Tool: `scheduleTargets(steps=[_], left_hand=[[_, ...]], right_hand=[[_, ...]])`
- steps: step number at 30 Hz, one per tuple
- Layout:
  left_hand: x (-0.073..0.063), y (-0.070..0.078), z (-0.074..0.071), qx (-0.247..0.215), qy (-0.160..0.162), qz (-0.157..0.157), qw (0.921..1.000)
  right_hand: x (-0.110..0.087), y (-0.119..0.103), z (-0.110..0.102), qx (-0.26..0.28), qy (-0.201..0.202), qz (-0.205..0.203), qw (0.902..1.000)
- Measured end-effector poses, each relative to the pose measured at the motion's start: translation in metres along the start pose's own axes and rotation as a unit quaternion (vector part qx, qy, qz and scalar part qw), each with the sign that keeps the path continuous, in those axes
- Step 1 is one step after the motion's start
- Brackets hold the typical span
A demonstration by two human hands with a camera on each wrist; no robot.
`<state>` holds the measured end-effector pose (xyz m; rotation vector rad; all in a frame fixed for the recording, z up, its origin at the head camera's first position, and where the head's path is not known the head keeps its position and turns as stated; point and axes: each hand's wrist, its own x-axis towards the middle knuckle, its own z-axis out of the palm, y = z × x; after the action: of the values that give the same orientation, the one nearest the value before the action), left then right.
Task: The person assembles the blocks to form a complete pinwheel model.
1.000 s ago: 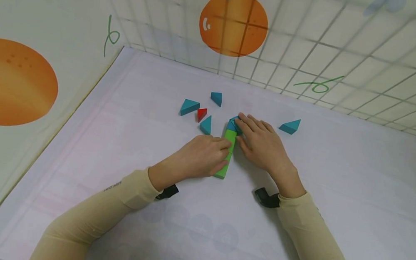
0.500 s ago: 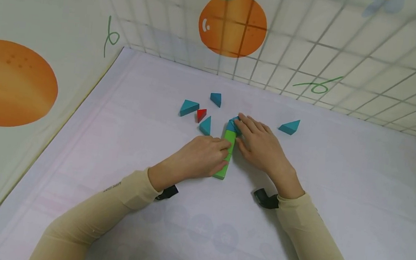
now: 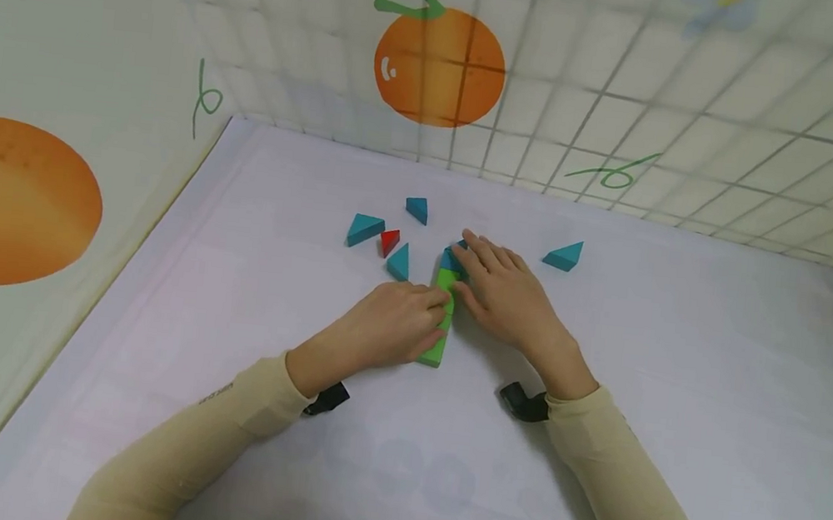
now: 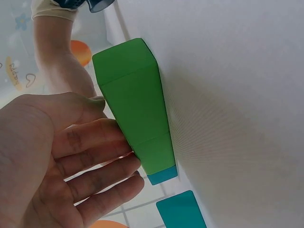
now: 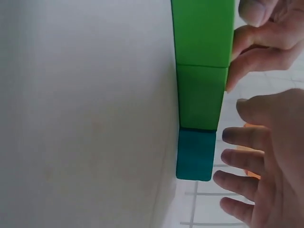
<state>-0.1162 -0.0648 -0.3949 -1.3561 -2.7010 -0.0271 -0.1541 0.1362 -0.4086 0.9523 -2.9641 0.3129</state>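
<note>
Green blocks [image 3: 433,352] lie end to end in a row on the table, with blue blocks [image 3: 449,261] at the far end. My left hand [image 3: 399,321] is on the row's left side, its fingertips touching the top of the green blocks. In the left wrist view, the left fingers [image 4: 102,183] are loosely bent along the green blocks [image 4: 135,104]. My right hand [image 3: 506,298] lies over the far end, fingers straight and spread, partly hiding the blue blocks. In the right wrist view, its fingers [image 5: 237,178] are beside the blue end block [image 5: 195,154].
Left of the row's far end lie a small red triangular block [image 3: 389,243] and blue triangular blocks [image 3: 365,229]. Another blue triangular block [image 3: 563,256] lies to the right. A white wall [image 3: 624,138] with grid lines and printed oranges rises behind the table.
The head view has shifted, so everything appears slightly farther left and lower. Both hands keep their places at the row, and the loose blocks have not moved on the table.
</note>
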Motion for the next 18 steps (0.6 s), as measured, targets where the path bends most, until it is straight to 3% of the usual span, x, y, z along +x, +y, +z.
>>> scheduleTargets(steps=[4, 7, 13, 18], left_hand=[[-0.002, 0.000, 0.001, -0.007, 0.001, -0.007, 0.9999], [-0.003, 0.001, 0.002, -0.014, 0.004, -0.009, 0.9998], [-0.003, 0.001, 0.003, -0.020, 0.027, -0.001, 0.9994], [-0.003, 0.001, 0.002, -0.022, 0.035, 0.004, 0.9992]], right_hand=[[-0.002, -0.001, -0.004, -0.006, -0.007, 0.022, 0.9997], [-0.005, 0.003, -0.009, -0.021, -0.017, 0.069, 0.9972], [-0.021, 0.020, -0.026, -0.057, -0.027, 0.170, 0.9835], [-0.035, 0.024, -0.044, -0.059, -0.059, 0.208, 0.9744]])
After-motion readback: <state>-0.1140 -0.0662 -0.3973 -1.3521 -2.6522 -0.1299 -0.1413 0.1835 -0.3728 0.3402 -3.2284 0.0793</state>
